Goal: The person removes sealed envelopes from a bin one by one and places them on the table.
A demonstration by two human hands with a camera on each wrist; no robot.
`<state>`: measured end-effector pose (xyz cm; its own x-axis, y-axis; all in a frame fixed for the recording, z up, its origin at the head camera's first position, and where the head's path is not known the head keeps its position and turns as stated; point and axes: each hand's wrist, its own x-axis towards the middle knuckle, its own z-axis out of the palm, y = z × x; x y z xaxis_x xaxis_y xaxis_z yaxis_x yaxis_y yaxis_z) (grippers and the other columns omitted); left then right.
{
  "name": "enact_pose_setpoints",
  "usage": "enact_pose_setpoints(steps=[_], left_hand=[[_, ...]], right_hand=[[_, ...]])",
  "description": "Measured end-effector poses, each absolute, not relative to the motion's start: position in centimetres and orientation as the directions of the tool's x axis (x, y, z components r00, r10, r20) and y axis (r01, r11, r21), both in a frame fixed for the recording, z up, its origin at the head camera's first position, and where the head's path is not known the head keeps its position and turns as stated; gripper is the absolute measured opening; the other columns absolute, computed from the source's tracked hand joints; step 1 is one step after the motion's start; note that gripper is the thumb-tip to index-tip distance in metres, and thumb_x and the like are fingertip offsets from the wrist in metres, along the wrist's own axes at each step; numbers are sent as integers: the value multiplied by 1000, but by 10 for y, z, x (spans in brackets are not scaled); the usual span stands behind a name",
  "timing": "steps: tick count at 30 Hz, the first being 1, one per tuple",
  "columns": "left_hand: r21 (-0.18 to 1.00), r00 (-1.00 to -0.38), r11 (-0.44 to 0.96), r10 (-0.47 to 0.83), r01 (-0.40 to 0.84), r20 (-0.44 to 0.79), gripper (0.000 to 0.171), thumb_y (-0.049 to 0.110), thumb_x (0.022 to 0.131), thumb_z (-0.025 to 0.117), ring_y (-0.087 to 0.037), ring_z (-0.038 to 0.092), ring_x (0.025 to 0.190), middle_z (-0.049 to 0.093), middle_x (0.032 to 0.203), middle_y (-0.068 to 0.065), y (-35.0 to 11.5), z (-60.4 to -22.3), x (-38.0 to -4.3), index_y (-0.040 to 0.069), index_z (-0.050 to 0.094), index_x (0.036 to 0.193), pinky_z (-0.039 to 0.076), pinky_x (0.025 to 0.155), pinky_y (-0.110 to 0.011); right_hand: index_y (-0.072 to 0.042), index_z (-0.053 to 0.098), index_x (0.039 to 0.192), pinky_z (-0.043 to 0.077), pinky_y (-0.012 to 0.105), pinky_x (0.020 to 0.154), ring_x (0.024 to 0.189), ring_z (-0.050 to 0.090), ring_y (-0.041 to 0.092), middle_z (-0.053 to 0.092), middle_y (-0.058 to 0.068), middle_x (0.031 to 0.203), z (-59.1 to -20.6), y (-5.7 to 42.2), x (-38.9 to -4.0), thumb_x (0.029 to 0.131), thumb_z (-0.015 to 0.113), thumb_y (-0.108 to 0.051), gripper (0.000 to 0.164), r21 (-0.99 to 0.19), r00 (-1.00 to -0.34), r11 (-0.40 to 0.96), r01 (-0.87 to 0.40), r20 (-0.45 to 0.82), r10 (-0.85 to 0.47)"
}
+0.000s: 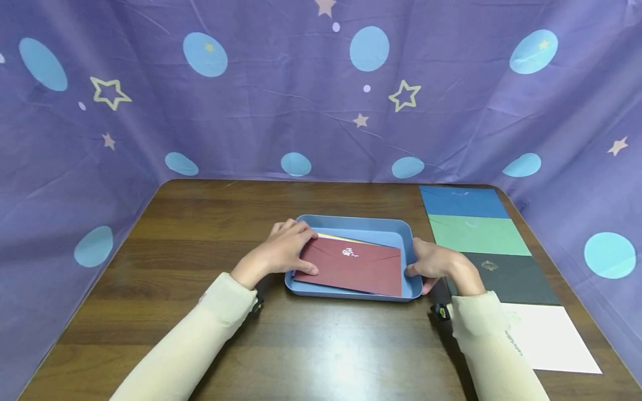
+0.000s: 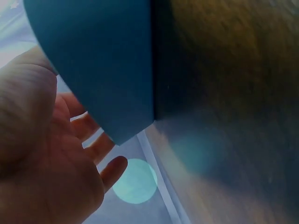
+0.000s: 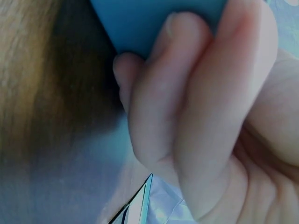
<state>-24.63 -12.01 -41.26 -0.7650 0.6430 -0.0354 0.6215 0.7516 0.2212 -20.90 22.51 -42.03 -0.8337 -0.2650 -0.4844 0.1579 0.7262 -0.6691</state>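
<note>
A shallow blue tray (image 1: pixel 371 225) holds a small stack of envelopes, a dark red envelope (image 1: pixel 361 267) with a white print on top. White and yellow edges show beneath its far side. My left hand (image 1: pixel 283 253) reaches over the tray's left end. Its thumb rests on the red envelope and the index fingertip is at the stack's far left corner. The left wrist view shows those loosely bent fingers (image 2: pixel 96 148) passing behind the rim. With my right hand (image 1: pixel 436 263) I grip the tray's right end, thumb inside and curled fingers (image 3: pixel 161 93) against the outer wall.
Along the table's right side lie a blue envelope (image 1: pixel 463 202), a green one (image 1: pixel 478 235), a dark one (image 1: pixel 516 281) and a white one (image 1: pixel 551 340) in a column. A purple patterned curtain (image 1: pixel 326 133) hangs behind the wooden table (image 1: pixel 150 312).
</note>
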Motion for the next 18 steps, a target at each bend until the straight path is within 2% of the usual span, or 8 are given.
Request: enact_pose_setpoints(steps=[9, 13, 18], left_hand=[[226, -775, 760, 632, 610, -33, 85, 58, 67, 80, -20, 35, 106, 43, 116, 1, -117, -417, -248, 15, 50, 134, 27, 96, -46], [243, -784, 760, 620, 602, 4, 90, 56, 62, 84, -20, 34, 105, 41, 112, 1, -117, -417, -248, 14, 50, 134, 25, 95, -46], [282, -787, 745, 613, 605, 69, 84, 51, 56, 88, -19, 33, 101, 38, 106, 3, -118, -418, -247, 16, 54, 125, 27, 91, -43]], right_hand=[[6, 30, 123, 55, 37, 50, 55, 62, 27, 47, 23, 102, -419, 224, -209, 89, 60, -1, 45, -655, -832, 737, 167, -495, -252], [6, 31, 122, 55, 37, 50, 55, 62, 27, 48, 22, 101, -420, 225, -209, 89, 59, 0, 44, -660, -835, 733, 165, -489, -251], [5, 31, 121, 55, 37, 50, 55, 62, 27, 49, 23, 99, -420, 225, -209, 88, 59, 0, 43, -668, -834, 727, 160, -485, -261]])
